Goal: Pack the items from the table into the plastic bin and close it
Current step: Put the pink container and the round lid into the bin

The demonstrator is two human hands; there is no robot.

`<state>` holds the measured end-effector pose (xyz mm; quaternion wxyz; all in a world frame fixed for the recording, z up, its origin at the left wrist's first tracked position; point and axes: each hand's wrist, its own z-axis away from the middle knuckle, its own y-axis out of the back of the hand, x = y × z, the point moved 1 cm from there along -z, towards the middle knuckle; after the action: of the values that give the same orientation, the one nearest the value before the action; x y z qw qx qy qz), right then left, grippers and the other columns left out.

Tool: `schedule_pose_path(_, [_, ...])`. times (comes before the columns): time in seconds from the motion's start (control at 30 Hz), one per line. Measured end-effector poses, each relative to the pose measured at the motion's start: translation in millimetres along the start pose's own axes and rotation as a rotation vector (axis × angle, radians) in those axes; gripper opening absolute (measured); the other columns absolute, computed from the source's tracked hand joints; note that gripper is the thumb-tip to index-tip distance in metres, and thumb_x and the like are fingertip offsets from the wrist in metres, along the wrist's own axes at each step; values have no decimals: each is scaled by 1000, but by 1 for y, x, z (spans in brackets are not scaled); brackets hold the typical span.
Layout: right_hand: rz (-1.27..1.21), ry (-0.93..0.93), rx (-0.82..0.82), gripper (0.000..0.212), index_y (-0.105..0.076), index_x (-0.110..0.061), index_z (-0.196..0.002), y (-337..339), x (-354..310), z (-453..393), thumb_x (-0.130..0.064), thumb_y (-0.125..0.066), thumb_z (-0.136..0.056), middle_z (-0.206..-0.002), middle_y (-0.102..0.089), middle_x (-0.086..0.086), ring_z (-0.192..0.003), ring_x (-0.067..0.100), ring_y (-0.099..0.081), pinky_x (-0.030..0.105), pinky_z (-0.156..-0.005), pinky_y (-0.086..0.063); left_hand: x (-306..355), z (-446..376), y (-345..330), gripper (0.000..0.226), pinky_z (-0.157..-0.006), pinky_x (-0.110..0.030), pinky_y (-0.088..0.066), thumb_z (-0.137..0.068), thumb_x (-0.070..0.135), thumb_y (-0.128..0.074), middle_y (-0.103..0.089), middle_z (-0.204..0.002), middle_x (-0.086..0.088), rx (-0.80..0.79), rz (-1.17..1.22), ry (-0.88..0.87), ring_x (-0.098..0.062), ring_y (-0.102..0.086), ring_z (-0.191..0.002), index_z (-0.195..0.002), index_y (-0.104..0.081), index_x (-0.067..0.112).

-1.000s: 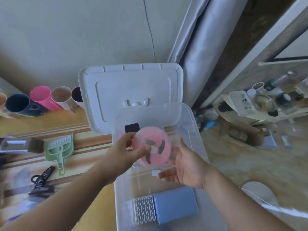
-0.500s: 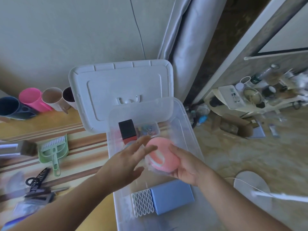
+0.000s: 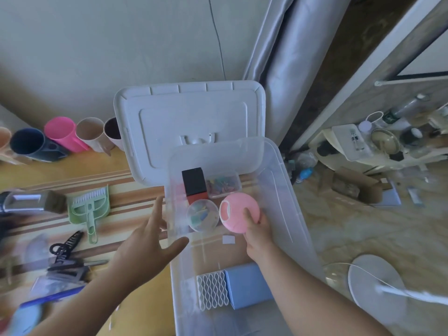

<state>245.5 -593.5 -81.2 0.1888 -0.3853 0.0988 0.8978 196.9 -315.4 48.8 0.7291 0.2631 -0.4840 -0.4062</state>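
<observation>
On the table (image 3: 72,170), far left, the cups (image 3: 60,137), the green brush set (image 3: 89,207) and the black hair clip (image 3: 64,246) are not yet packed. My left hand (image 3: 148,241) hovers at the left wall of the bin (image 3: 288,190), fingers spread, holding nothing. Inside the bin, my right hand (image 3: 257,229) grips the pink round case (image 3: 238,212) with thumb on top and fingers curled underneath, just beside the clear round tub (image 3: 203,215). The case looks light, rigid and smooth, so probably slippery; I judge it best held across its width at the rim. The lid (image 3: 189,127) leans behind the bin.
</observation>
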Motion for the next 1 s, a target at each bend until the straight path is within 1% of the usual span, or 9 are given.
schedule_pose_path(0.1, [56, 3, 40, 61, -66, -32, -124, 2, 8, 1, -58, -81, -71, -122, -72, -2, -111, 27, -68, 53, -99, -59, 3, 9, -6, 111, -96, -38, -57, -83, 83, -50, -67, -132, 8, -115, -21, 0, -14, -66, -118, -154, 29, 51])
schedule_pose_path(0.2, [284, 99, 84, 52, -66, -39, -107, 9, 3, 7, -71, -71, -66, -108, -72, -8, -100, 29, -69, 59, -83, -63, 8, 14, -4, 106, -96, -37, -56, -88, 80, -47, -67, -132, 7, -128, -21, 10, -15, -65, -119, -157, 25, 45])
schedule_pose_path(0.33, [168, 83, 37, 37, -65, -22, -126, 12, -9, 19, -32, -78, -93, -123, -69, 6, -104, 28, -67, 57, -88, -63, 5, 20, -1, 98, -92, -35, -55, -89, 83, -38, -63, -127, 17, -159, -15, -19, -10, -64, -115, -161, 16, 44])
schedule_pose_path(0.43, [454, 97, -8, 35, -58, -26, -125, 15, -21, 38, -15, -73, -95, -127, -67, 9, -108, 30, -62, 50, -92, -55, -21, 28, 4, 84, -92, -36, -54, -94, 80, -37, -62, -126, 21, -136, 7, -26, -8, -62, -110, -161, 1, 49])
schedule_pose_path(0.53, [794, 208, -45, 41, -58, -29, -127, 15, -46, 74, -11, -71, -93, -121, -67, 7, -107, 30, -59, 44, -90, -48, -69, 39, 18, 58, -89, -35, -54, -100, 57, -52, -60, -125, 19, -95, 44, 9, -7, -62, -92, -154, -36, 47])
schedule_pose_path(0.63, [1081, 456, -27, 43, -64, -25, -131, -6, -73, 117, -13, -73, -91, -123, -69, 9, -110, 35, -63, 47, -91, -50, -142, 51, 29, 40, -92, -32, -53, -97, 38, -63, -62, -126, 13, 20, 82, 108, -8, -62, -98, -136, -62, 39])
schedule_pose_path(0.77, [987, 1002, -77, 27, -73, -20, -104, -93, -86, 189, 0, -73, -85, -101, -65, 0, -94, 28, -64, 40, -86, -53, -244, 74, 53, 30, -99, -35, -50, -92, 23, -68, -65, -123, 4, 189, 98, 286, -20, -61, -111, -120, -74, 32])
schedule_pose_path(0.87, [957, 1175, -323, 23, -74, -10, -105, -186, -48, 223, 2, -74, -86, -97, -64, -5, -92, 13, -59, 28, -83, -49, -308, 96, 75, 31, -100, -41, -48, -92, 22, -69, -64, -122, 1, 235, 67, 339, -28, -60, -113, -120, -74, 32])
schedule_pose_path(1.0, [1382, 902, -719, 40, -60, -29, -137, -303, 52, 233, -23, -61, -98, -125, -60, -8, -117, 15, -56, 34, -93, -49, -375, 126, 104, 28, -97, -42, -49, -90, 23, -71, -64, -122, 5, 240, 76, 368, -26, -60, -114, -114, -75, 35])
